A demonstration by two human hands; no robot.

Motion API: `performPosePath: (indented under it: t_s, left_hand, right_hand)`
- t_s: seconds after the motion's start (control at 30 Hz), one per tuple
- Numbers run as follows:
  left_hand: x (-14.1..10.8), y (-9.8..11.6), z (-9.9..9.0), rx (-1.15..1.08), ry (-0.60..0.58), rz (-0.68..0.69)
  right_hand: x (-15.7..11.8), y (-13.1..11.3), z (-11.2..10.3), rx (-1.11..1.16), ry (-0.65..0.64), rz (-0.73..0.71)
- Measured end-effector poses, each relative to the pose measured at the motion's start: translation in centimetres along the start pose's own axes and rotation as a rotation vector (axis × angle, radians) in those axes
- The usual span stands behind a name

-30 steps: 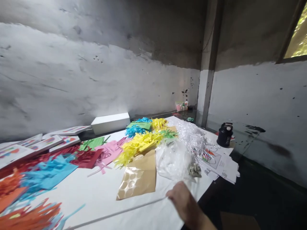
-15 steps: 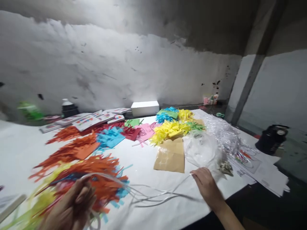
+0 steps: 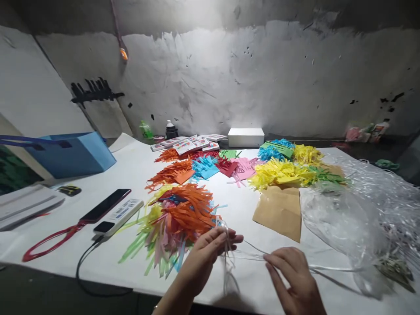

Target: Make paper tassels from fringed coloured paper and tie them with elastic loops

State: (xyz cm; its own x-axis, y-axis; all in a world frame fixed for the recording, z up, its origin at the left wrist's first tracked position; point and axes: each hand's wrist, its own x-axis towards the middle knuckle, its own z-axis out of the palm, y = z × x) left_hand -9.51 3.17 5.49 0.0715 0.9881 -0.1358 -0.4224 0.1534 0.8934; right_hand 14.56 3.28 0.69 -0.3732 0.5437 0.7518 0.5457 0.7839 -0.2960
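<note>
Thin white plastic ribbon strands [image 3: 229, 258] hang in a loose bunch from my left hand [image 3: 208, 256]. Its fingers are closed on them, with ends dangling below. My right hand [image 3: 293, 273] pinches one strand between thumb and fingertips, and this strand runs across to the left hand. More white strands pass under the right hand towards the right. Just beyond the left hand lies a pile of orange, yellow, pink and green fringed paper [image 3: 190, 205]. A brown paper sheet [image 3: 278, 214] lies on the white table cover beyond the right hand.
On the right are a clear plastic bag [image 3: 337, 218] and white shredded strips [image 3: 387, 188]. More fringed paper bundles [image 3: 285, 173], printed boxes [image 3: 190, 144] and a white box [image 3: 246, 138] lie farther back. Left are a phone [image 3: 105, 205], a cabled power bank [image 3: 118, 218] and a blue bag [image 3: 72, 155].
The view has turned left. My hands have come closer together, and the strands once stretched between them now hang bunched at my left hand.
</note>
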Motion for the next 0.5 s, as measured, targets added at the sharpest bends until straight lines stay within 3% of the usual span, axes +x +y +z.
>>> performPosePath:
  t_s: [0.13,0.27,0.43,0.5]
  left_hand:
    - [0.1,-1.6,1.4,-0.045,-0.05,-0.032]
    - [0.2,-2.3,1.8,-0.065,-0.098,-0.05]
    - [1.1,-2.3,1.5,0.038,-0.09,-0.011]
    - [1.8,-2.2,0.7,0.167,-0.049,0.017]
  right_hand:
    - [1.3,-2.5,2.8,0.148,-0.063,0.16]
    - [1.5,-3.1,4.4,0.209,-0.01,0.301]
    - [2.2,-2.3,2.8,0.587,0.033,0.527]
    - [2.1,-1.0,0.8,0.817,0.192,0.719]
